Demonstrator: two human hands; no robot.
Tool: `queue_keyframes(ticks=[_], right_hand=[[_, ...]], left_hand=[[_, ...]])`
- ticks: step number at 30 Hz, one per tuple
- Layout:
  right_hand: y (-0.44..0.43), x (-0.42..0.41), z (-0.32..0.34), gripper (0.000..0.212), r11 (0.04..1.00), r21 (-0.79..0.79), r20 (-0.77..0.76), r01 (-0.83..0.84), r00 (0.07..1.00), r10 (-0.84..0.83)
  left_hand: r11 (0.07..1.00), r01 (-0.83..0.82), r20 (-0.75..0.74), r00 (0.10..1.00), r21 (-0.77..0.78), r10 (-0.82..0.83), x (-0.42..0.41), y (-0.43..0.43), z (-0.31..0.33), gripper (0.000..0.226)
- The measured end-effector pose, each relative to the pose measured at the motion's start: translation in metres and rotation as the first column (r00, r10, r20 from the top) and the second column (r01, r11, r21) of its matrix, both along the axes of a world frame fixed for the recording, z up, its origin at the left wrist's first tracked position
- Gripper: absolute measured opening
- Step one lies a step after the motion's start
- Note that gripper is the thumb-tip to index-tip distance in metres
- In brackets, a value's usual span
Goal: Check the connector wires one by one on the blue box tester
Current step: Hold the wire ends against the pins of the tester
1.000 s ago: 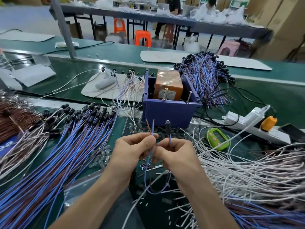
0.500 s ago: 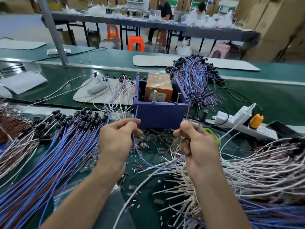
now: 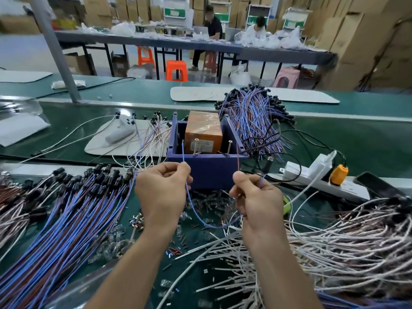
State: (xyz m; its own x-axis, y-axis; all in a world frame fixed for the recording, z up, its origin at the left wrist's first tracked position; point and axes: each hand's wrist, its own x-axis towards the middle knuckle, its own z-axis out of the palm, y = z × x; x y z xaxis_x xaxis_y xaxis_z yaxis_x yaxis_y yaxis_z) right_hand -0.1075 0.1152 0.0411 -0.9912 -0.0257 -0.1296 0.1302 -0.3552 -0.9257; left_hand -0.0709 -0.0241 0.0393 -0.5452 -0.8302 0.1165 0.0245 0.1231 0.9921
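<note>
The blue box tester [image 3: 207, 167] stands mid-table with an orange block [image 3: 204, 132] inside and two upright metal pins at its front rim. My left hand [image 3: 163, 189] pinches the blue lead of one connector wire [image 3: 200, 218], its tip rising toward the left pin. My right hand [image 3: 256, 197] pinches the brown lead, which points up toward the right pin. The wire loops down between both hands.
A large pile of blue and brown wires [image 3: 62, 219] lies at the left, white wires [image 3: 334, 241] at the right, another blue bundle [image 3: 254, 117] behind the box. A white power strip [image 3: 318, 179] with an orange plug and a dark phone [image 3: 376, 186] sit right.
My hands moved apart and up toward the box, spreading the wire's two leads. The camera view has tilted upward.
</note>
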Motion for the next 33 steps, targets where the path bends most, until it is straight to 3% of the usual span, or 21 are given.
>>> queue_keyframes(ticks=[3,12,17,24,33], right_hand=[[0.005,-0.005,-0.006,0.036,0.999,-0.038,0.028,0.006,1.0,-0.005],[0.011,-0.006,-0.01,0.037,1.0,0.008,0.064,0.021,0.998,-0.021],[0.009,-0.007,-0.013,0.026,1.0,0.024,0.065,-0.001,0.998,-0.001],[0.009,-0.009,-0.016,0.026,1.0,0.013,0.028,-0.019,0.999,0.019],[0.004,-0.008,-0.018,0.025,1.0,0.006,-0.008,-0.005,1.0,0.005]], left_hand=[[0.996,0.006,0.025,1.0,-0.094,-0.003,0.001,0.004,-0.003,0.025],[0.984,0.065,0.017,0.998,-0.168,-0.063,0.006,0.003,-0.005,0.022],[0.977,0.118,-0.023,0.992,-0.177,-0.124,0.008,0.004,-0.007,0.022],[0.969,0.143,-0.006,0.989,-0.199,-0.147,0.007,0.002,-0.008,0.007],[0.959,0.146,0.0,0.989,-0.244,-0.151,0.007,-0.001,-0.01,0.019]])
